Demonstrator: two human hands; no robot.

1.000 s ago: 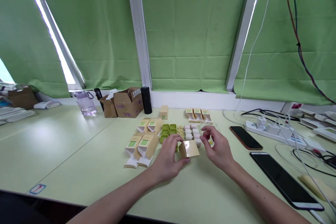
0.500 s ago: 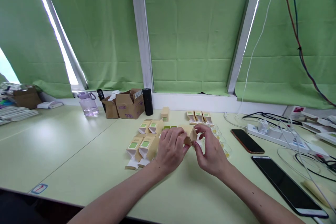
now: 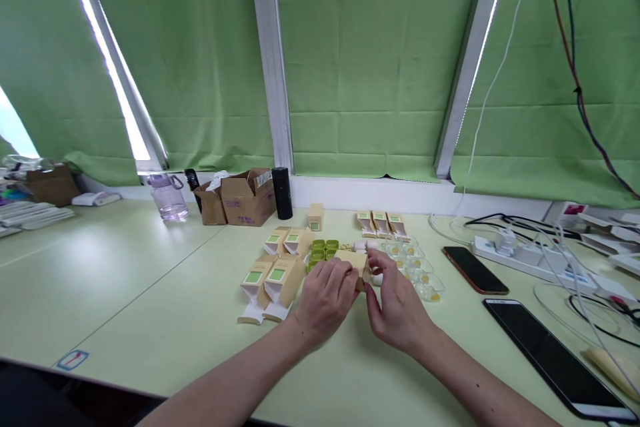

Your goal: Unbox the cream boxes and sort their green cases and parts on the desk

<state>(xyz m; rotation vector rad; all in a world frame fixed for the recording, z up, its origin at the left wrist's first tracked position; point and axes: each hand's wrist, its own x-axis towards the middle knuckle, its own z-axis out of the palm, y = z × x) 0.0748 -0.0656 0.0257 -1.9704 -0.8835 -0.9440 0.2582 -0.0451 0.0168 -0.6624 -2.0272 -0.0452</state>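
Note:
My left hand [image 3: 325, 300] and my right hand [image 3: 397, 307] are both closed around one small tan carton [image 3: 356, 261] just above the table. Fingers of each hand pinch its near end. Behind it lie green caps [image 3: 323, 249], small white pieces [image 3: 367, 245] and several clear blisters with yellow dots [image 3: 420, 273]. Two open tan cartons with green labels [image 3: 273, 283] lie just left of my left hand, two more [image 3: 287, 240] behind them.
Three cartons [image 3: 380, 223] and one upright carton [image 3: 315, 217] stand further back. Brown cardboard boxes [image 3: 245, 197], a black cylinder [image 3: 283, 192] and a purple bottle [image 3: 167, 197] line the sill. Two phones [image 3: 473, 269] [image 3: 553, 353], a power strip [image 3: 520, 252] and cables occupy the right.
My right hand came over from the clear blisters to the tan carton. Both hands now close on the carton, which sits lower and nearer than half a second ago.

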